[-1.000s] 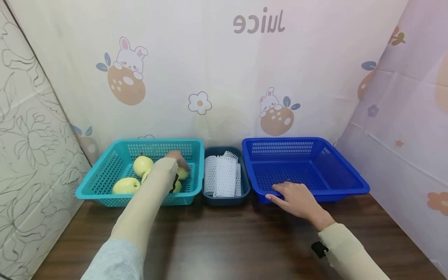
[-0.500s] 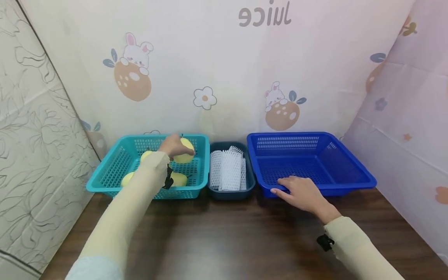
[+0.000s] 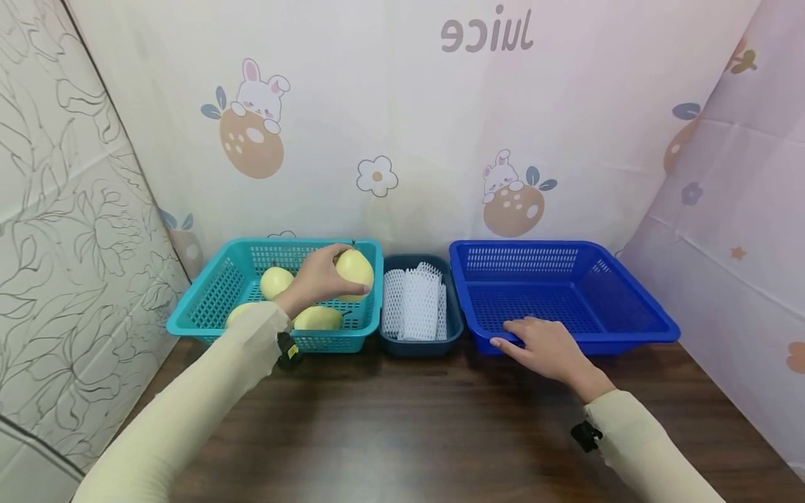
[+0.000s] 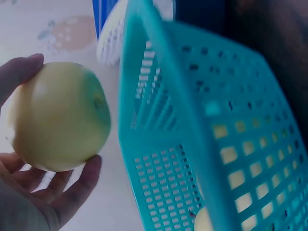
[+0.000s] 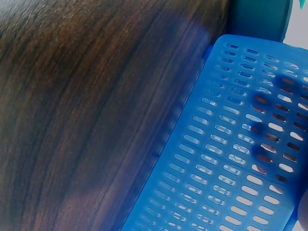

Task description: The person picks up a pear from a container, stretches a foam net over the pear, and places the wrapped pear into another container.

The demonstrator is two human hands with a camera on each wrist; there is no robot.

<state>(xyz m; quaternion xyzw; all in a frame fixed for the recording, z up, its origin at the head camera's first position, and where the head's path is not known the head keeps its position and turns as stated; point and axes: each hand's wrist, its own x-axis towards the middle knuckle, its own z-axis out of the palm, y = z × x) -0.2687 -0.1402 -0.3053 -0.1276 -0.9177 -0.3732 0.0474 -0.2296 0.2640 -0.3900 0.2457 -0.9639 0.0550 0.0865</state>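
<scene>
My left hand holds a pale yellow pear with its stem up, thumb on one side and fingers on the other. The pear is over the right part of the teal basket; in the left wrist view the pear is apart from the basket's wall. Below and left lie more pears, among them one pear near the front wall. With fingers hooked over the front rim, my right hand grips the blue basket. Through the basket's holes, dark finger shapes show in the right wrist view.
Between the two baskets stands a dark teal tray with several white foam net sleeves. The baskets are on a dark wood table, backed by a printed curtain.
My left hand has lifted the pear out from among the others and carried it right, toward the basket's right rim. The right hand stays on the blue basket's rim.
</scene>
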